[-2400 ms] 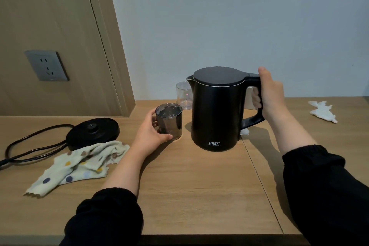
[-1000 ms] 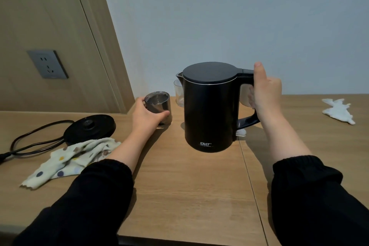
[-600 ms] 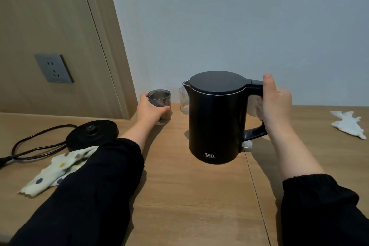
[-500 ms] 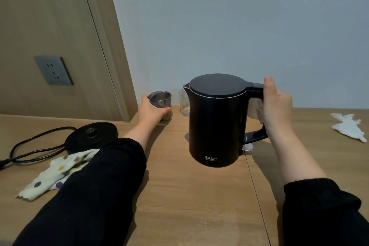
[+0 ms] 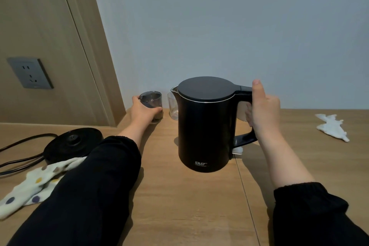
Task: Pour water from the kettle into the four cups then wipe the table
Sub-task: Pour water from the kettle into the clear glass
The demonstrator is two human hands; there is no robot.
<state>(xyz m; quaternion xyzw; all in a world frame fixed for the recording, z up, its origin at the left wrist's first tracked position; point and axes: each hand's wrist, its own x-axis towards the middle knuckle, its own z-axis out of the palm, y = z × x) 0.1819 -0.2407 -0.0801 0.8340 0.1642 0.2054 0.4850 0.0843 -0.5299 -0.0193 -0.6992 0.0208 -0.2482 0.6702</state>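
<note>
In the head view, the black kettle stands upright in the middle of the frame with its lid closed and its spout toward the left; whether its bottom touches the wooden table I cannot tell. The right hand, right of centre, grips the kettle's handle, fingers curled round it and thumb pointing up along its top. The left hand, left of centre and further back near the wall, wraps round the lower part of a dark cup that sits on the table. Just right of it, partly hidden behind the kettle's spout, is a clear cup. A small white thing lies on the table below the handle; what it is cannot be made out. At the left edge, the round black kettle base rests on the table with its cord running off the frame. A dotted cloth lies in front of it at lower left, partly under the left sleeve. A crumpled white rag lies at the right edge, well apart from the kettle. A grey socket sits on the wood panel at upper left.
</note>
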